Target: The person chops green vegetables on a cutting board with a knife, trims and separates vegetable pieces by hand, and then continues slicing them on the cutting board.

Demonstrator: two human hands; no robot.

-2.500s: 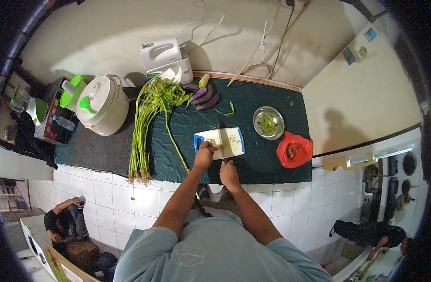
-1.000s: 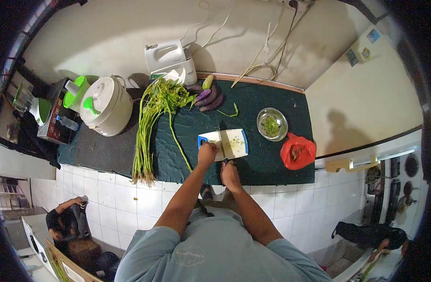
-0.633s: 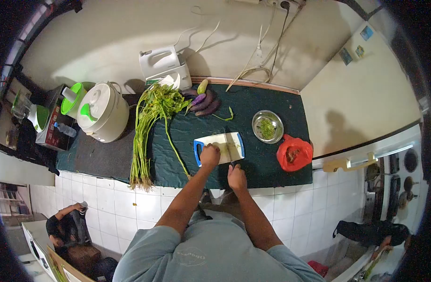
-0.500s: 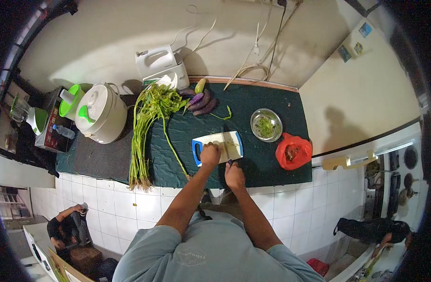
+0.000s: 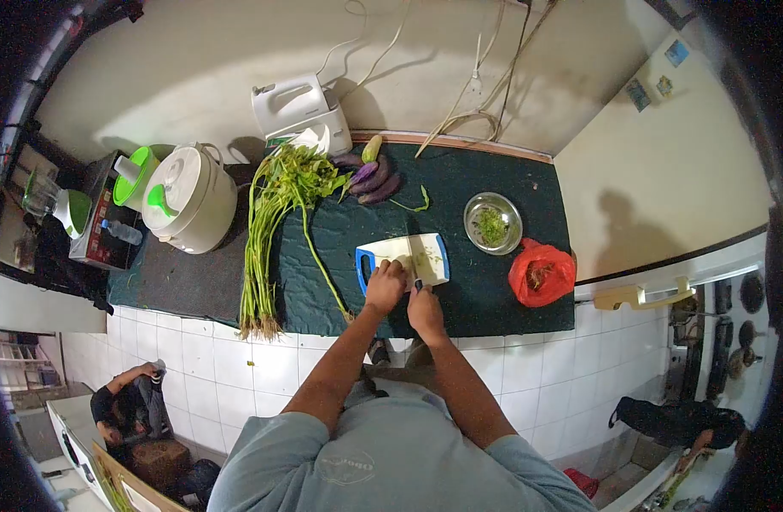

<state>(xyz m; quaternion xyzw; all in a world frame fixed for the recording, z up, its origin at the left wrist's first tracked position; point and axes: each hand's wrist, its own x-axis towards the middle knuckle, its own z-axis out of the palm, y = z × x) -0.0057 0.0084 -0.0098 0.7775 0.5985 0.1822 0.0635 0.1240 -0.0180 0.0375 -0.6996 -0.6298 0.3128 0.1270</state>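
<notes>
My left hand [image 5: 386, 287] rests on the white cutting board [image 5: 434, 258] with blue ends, its fingers closed; what they hold is too small to make out. Just to its right, my right hand [image 5: 426, 312] is wrapped round the dark handle of a knife [image 5: 412, 247], whose blade stands over the board and points away from me. Small green bits lie on the board's right part. A steel bowl [image 5: 493, 224] with cut greens sits to the right, beside a red plastic bag [image 5: 541, 273]. Long leafy green stalks [image 5: 263, 247] lie left of the board.
Purple eggplants [image 5: 377, 179] lie behind the board, near a white mixer [image 5: 299, 111]. A white rice cooker [image 5: 189, 198] stands at the left on a dark mat. One person [image 5: 131, 405] sits at lower left; another [image 5: 681, 424] is at lower right.
Both hands have shifted a little to the right along the board since the earliest frame, the knife with them. The view has also swayed slightly.
</notes>
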